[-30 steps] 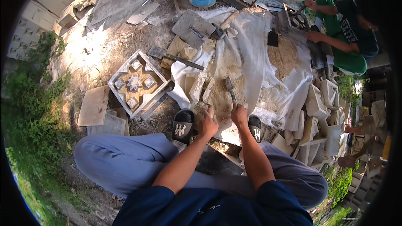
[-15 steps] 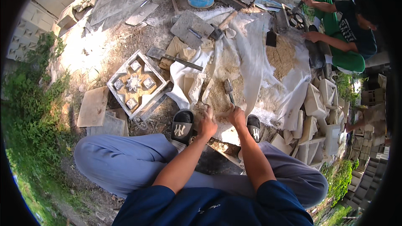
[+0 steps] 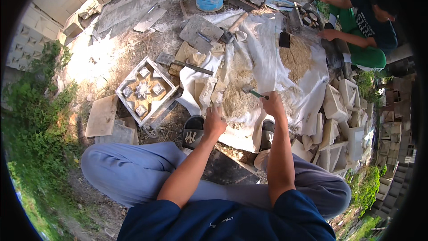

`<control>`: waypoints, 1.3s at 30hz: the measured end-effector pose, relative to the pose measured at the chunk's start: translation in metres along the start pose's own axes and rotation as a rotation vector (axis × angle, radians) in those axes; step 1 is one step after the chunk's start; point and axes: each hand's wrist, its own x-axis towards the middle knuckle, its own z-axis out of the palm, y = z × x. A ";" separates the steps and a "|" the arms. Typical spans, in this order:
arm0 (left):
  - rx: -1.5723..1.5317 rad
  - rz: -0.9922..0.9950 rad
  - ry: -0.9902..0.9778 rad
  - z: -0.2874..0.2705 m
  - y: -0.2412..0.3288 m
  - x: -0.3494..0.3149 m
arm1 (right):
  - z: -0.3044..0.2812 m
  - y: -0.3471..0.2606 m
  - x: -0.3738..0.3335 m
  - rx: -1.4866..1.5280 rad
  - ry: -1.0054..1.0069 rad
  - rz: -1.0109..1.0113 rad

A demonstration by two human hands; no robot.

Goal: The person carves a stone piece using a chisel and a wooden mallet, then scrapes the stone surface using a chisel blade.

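My left hand point(image 3: 215, 121) is closed at the near end of a pale, rough broken chunk point(image 3: 218, 94), just past my left sandal point(image 3: 193, 136); its fingertips are partly hidden. In my right hand point(image 3: 273, 103) is a small tool with a grey blunt head and a green handle point(image 3: 257, 93). Its head points left, over a heap of sandy powder point(image 3: 237, 100) on a white cloth sheet point(image 3: 261, 69). Whether that tool is a hammer or a trowel, I cannot tell. A second pale block point(image 3: 206, 92) lies left of the chunk.
A square mould point(image 3: 171, 76) with a star pattern lies to the left, boards point(image 3: 101, 115) beside it. Beyond are a long-handled flat tool point(image 3: 192, 66), a plastering float point(image 3: 201, 34), a hammer point(image 3: 235, 26) and a blue bucket point(image 3: 209, 1). Cast blocks point(image 3: 335, 102) crowd the right; a person point(image 3: 363, 33) works far right.
My right hand has moved right and away from me, swinging the tool's head from pointing away to pointing left. My left hand has shifted slightly left and away.
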 end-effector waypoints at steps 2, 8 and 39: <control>-0.030 0.033 0.013 -0.013 -0.007 0.008 | -0.024 -0.038 -0.002 0.240 -0.068 0.130; -0.064 0.146 0.100 -0.054 0.012 0.026 | -0.019 -0.040 0.006 0.297 0.301 -0.071; -0.409 0.403 -0.066 -0.070 0.062 0.090 | 0.039 -0.039 0.054 1.268 0.446 0.099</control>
